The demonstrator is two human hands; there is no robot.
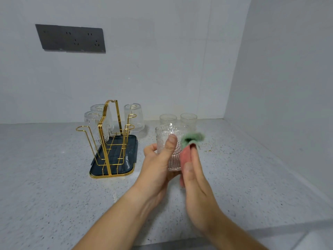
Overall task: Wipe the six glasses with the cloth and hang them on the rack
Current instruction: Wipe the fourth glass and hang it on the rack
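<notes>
Midair, left hand [158,163] grips glass [171,134], right hand [198,192] flat, pressing cloth [192,138] (rack [108,141] just left), counter [54,177] edge near.

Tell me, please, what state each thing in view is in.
Held glass: upright, gripped by left hand.
Cloth: pressed on that glass by right hand.
Three hung glasses: upside down on rack.
Two waiting glasses: upright on counter.
Rack: three pegs free.
</notes>
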